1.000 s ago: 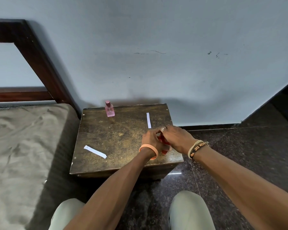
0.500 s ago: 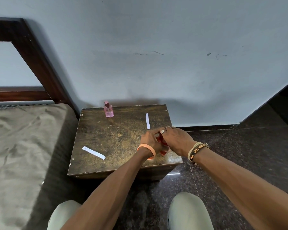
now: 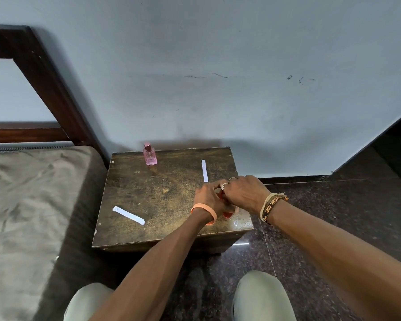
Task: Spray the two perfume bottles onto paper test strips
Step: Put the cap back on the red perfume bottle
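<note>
Right of centre in the frame, your left hand (image 3: 208,198) and right hand (image 3: 244,193) meet over the tabletop (image 3: 162,195). The fingers of both curl tightly around the red perfume bottle (image 3: 227,214), which is mostly hidden. The pink perfume bottle (image 3: 150,156) stands upright at the tabletop's upper left. One paper strip (image 3: 204,170) lies just beyond your hands, and a second strip (image 3: 128,215) lies lower left.

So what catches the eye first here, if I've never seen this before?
The left hand and right hand meet near the front right corner of the wooden table, gripping a mostly hidden red bottle. A pink perfume bottle stands upright at the far left edge. Two paper strips lie flat: the front strip at left, the far strip at right.
</note>
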Action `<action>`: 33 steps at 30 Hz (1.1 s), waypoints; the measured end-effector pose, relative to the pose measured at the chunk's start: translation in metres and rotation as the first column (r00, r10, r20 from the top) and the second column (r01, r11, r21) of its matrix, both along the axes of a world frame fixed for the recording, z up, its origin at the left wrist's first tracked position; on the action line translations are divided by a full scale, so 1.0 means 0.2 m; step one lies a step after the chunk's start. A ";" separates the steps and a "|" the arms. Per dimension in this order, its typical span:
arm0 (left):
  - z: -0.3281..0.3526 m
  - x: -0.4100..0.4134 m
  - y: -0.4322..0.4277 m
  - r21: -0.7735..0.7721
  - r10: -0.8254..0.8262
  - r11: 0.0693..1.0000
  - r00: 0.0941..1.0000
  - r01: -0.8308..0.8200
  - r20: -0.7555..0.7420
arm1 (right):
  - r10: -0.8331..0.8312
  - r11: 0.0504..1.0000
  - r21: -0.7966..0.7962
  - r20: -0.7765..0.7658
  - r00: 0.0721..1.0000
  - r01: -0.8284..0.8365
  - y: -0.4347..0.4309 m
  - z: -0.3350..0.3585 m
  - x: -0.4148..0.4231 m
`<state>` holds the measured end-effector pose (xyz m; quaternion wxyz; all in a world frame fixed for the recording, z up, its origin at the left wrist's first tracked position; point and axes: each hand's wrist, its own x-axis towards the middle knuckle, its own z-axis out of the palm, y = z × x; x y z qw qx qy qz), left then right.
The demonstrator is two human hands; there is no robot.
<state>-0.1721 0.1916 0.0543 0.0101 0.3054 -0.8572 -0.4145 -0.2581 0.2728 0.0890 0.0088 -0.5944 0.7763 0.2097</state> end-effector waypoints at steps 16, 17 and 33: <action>-0.02 -0.02 -0.01 -0.001 0.003 1.000 1.000 -0.003 -0.024 | -0.176 0.984 -0.031 -0.062 0.982 0.174 -0.05 -0.04 0.03; -0.03 -0.02 -0.01 0.003 0.007 1.000 1.000 -0.007 -0.023 | -0.252 0.967 -0.037 -0.028 0.967 0.251 -0.08 -0.04 0.05; -0.02 -0.02 -0.02 0.006 0.006 1.000 1.000 -0.006 -0.019 | -0.274 0.957 -0.085 0.033 0.961 0.276 -0.08 -0.06 0.05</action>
